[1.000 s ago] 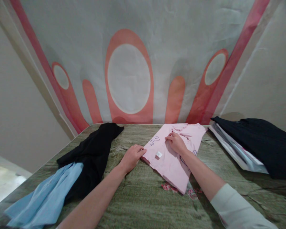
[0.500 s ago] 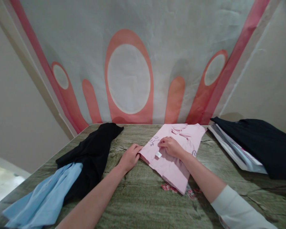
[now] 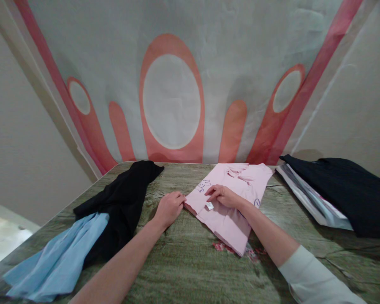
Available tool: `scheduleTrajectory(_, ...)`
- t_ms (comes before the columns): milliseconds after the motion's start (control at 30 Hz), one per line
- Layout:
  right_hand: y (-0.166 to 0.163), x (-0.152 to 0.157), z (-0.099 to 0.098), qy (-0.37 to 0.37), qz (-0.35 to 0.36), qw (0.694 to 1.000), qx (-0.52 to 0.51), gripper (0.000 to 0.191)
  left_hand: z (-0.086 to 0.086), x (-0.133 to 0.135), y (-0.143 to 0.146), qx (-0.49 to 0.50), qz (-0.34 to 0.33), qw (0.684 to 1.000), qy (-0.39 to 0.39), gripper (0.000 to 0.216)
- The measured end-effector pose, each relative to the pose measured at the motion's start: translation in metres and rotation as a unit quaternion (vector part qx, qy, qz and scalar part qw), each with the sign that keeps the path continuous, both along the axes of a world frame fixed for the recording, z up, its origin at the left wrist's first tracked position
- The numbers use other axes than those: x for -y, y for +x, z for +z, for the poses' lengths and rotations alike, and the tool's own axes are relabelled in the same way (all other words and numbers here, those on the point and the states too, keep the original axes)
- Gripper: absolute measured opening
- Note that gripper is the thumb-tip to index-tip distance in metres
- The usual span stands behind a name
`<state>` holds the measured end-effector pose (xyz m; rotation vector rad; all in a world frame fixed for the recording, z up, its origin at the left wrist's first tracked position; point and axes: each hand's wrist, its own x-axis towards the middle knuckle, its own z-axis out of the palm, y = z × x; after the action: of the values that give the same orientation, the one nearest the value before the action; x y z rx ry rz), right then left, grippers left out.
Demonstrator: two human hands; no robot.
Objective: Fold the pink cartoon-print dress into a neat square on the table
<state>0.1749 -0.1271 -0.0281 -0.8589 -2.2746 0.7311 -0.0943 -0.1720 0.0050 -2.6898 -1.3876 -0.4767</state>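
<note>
A pink shirt [image 3: 231, 211] lies folded flat on the green patterned table [image 3: 190, 261], with a small white tag and a bunny drawing near its left edge. My left hand [image 3: 168, 207] is curled at the shirt's left edge, its fingertips pinching the pink fabric. My right hand [image 3: 222, 195] lies on top of the shirt just right of that edge, fingers bent and pressing the cloth beside the tag.
A black garment [image 3: 123, 202] lies at the left of the table over a light blue one [image 3: 60, 261]. At the right, a dark garment [image 3: 345, 190] rests on a stack of plastic-wrapped items [image 3: 307, 200]. A grey wall hanging with orange shapes [image 3: 171, 97] hangs behind.
My right hand has slid left across the pink shirt toward the tag. My left hand has shifted slightly left along the shirt's edge, and that edge has moved left with it.
</note>
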Motion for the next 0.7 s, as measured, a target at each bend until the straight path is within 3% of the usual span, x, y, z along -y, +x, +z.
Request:
scheduleTrajectory(200, -0.015, 0.013, 0.014, 0.041, 0.004, 0.999, 0.01, 0.039, 0.002, 0.002, -0.002, 0.001, -0.067, 0.998, -0.017, 0.023)
scheduleTrajectory(300, -0.029, 0.028, 0.027, 0.076, 0.042, 0.995, 0.039, 0.029, 0.0, 0.001, -0.004, 0.03, -0.062, 0.997, -0.025, 0.025)
scheduleTrajectory(433, -0.042, 0.044, 0.038, 0.123, 0.076, 0.984, 0.101, 0.03, -0.005, -0.001, -0.008, 0.071, -0.04, 0.996, -0.039, 0.023)
scheduleTrajectory(700, -0.054, 0.048, 0.024, 0.147, 0.024, 0.984, 0.102, 0.016, -0.01, -0.004, -0.011, 0.1, -0.002, 0.994, -0.047, 0.02)
